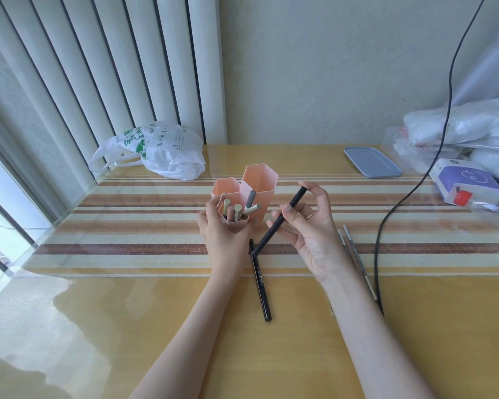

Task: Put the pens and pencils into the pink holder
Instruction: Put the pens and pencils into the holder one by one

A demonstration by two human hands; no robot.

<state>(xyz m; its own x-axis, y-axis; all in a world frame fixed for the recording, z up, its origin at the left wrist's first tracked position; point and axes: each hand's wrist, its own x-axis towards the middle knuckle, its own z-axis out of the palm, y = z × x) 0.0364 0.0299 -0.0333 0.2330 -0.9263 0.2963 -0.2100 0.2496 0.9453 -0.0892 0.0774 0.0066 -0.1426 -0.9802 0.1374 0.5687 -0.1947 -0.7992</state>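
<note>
The left hand (pixel 224 234) curls around the lowest front cell of the pink plastic hexagonal three-cell holder (pixel 260 182), gripping it on the striped table runner (pixel 415 254). That front cell holds several gold-capped pens (pixel 234 211) standing together and a grey-capped pen (pixel 250 198) leaning right; I cannot see inside the two cells behind.

The right hand (pixel 308 228), just right of the holder, pinches a matte black pencil (pixel 280 221) between thumb and fingers. Its long axis runs diagonally, upper end toward the far right, lower end down-left near the table.

Just below that lower end a second black pen with printed lettering (pixel 260 283) lies on the yellow wooden table (pixel 156 326), running toward the person. Thin grey pencils (pixel 355 254) lie right of the right wrist, beside a black cable (pixel 386 220).
</note>
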